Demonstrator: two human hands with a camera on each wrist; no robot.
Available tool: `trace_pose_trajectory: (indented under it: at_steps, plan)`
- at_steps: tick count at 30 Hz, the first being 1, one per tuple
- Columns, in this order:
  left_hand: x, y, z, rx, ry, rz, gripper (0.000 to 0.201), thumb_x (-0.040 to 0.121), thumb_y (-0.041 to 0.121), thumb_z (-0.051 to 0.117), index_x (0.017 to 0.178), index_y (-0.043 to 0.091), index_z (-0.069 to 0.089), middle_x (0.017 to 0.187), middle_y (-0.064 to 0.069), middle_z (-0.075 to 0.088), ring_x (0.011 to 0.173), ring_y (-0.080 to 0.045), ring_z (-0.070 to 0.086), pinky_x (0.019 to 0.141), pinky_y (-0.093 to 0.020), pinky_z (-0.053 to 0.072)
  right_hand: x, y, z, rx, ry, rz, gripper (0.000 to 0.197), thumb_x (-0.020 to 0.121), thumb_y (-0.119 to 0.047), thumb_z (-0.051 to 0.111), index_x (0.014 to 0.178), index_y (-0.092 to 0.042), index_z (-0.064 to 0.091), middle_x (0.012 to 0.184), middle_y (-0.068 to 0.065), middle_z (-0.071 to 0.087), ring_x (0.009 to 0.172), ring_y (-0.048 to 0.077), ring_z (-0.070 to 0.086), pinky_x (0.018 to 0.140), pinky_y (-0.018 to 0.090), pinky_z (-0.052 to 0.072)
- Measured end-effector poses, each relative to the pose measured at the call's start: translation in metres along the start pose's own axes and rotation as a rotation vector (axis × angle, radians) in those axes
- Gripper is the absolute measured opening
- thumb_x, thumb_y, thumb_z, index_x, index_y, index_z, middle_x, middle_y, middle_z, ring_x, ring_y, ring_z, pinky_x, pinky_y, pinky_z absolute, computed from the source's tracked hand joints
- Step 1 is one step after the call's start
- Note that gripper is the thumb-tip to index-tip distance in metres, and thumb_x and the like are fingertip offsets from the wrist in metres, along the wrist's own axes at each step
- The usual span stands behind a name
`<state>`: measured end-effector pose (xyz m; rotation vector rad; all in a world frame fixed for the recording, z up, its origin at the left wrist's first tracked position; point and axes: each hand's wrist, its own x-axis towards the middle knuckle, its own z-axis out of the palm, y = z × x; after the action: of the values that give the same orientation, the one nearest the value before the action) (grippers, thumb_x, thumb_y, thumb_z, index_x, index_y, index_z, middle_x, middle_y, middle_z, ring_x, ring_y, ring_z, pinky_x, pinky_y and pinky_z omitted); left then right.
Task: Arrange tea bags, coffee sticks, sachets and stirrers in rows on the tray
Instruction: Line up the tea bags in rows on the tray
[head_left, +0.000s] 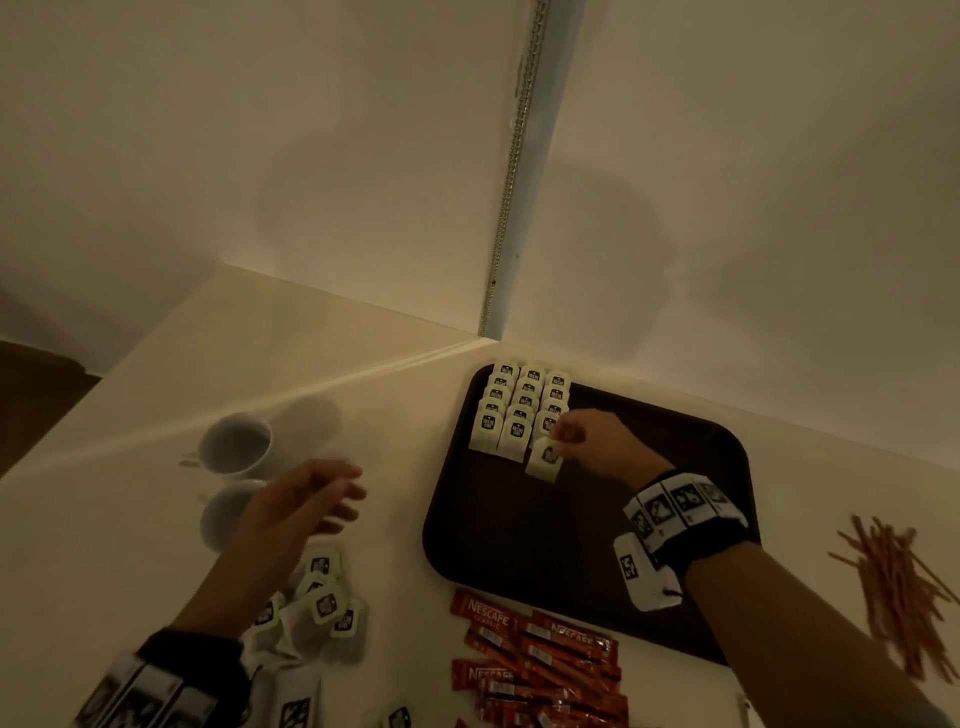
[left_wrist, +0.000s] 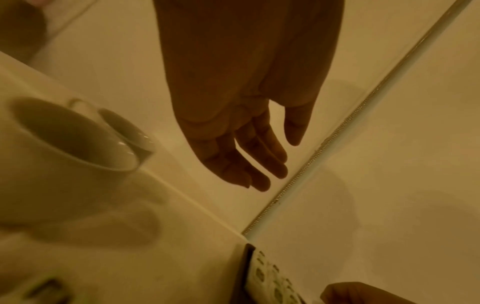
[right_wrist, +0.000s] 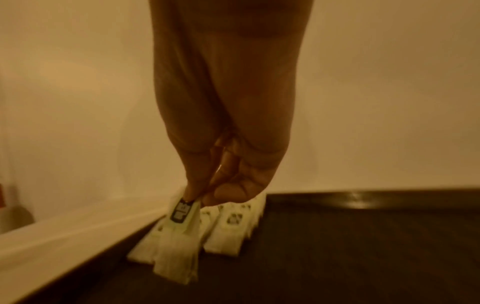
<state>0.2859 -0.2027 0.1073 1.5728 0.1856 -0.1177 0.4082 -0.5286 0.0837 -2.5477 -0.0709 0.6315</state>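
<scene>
Item: white paper tea bag with a black-printed tag (head_left: 545, 458), pinched at its tag end by the right hand (head_left: 582, 441) and hung over the dark brown plastic tray (head_left: 675, 441), at the near end of the 3rd overlapped row (head_left: 519, 410) (judged: to lengthen it). Long axis ran along the row, tag end farthest. Left hand (head_left: 301, 499) hovered empty, fingers loosely straight, over the loose tea bag pile (head_left: 322, 597), likely for the next pick.

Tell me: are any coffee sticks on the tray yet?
No: the coffee sticks lie on the counter beside the tray, which holds only tea bags.
</scene>
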Motion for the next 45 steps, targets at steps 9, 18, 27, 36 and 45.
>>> trace_pose_trajectory:
  at_steps: [9,18,27,36,45]
  plan:
    - [-0.042,-0.045,-0.047,0.030,0.148,-0.199,0.021,0.093,-0.004,0.046,0.095,0.001,0.066,0.081,-0.017,0.071,0.063,-0.014,0.065,0.056,-0.018,0.052,0.032,0.020,0.020,0.047,0.132,0.073,0.014,0.085,-0.008,0.065,0.098,-0.005,0.063,0.107,0.007,0.063,0.095,0.012,0.055,0.080,0.022,0.042]
    - [-0.060,-0.056,-0.068,0.065,0.202,-0.289,0.019,0.095,-0.001,0.046,0.094,0.002,0.065,0.075,-0.010,0.072,0.060,-0.013,0.065,0.052,-0.015,0.049,0.048,0.022,0.026,0.092,0.225,0.108,0.012,0.085,-0.002,0.063,0.096,-0.002,0.062,0.100,0.012,0.066,0.094,0.019,0.060,0.075,0.023,0.043]
    - [-0.069,-0.046,-0.055,0.156,0.171,-0.230,0.016,0.094,0.004,0.050,0.094,0.006,0.066,0.077,0.000,0.071,0.069,-0.012,0.064,0.062,-0.019,0.052,-0.011,-0.046,0.064,0.018,0.162,-0.353,0.020,0.084,-0.024,0.066,0.100,-0.014,0.059,0.097,-0.001,0.055,0.087,0.012,0.050,0.077,0.025,0.041]
    - [-0.070,-0.059,-0.041,0.477,0.073,-0.086,0.012,0.085,0.006,0.067,0.088,0.018,0.066,0.074,0.008,0.067,0.064,-0.001,0.058,0.063,-0.012,0.046,-0.104,-0.101,0.180,-0.579,-0.467,-0.771,0.049,0.084,-0.048,0.060,0.123,-0.020,0.051,0.119,0.004,0.054,0.107,0.023,0.046,0.087,0.037,0.038]
    - [-0.092,-0.086,-0.046,0.985,0.086,-0.229,0.043,0.069,0.033,0.082,0.093,0.012,0.053,0.086,-0.001,0.053,0.082,-0.021,0.053,0.068,-0.030,0.038,-0.123,-0.110,0.207,-0.710,-0.442,-0.726,0.055,0.083,-0.031,0.066,0.126,-0.007,0.044,0.124,0.014,0.049,0.110,0.030,0.046,0.089,0.040,0.038]
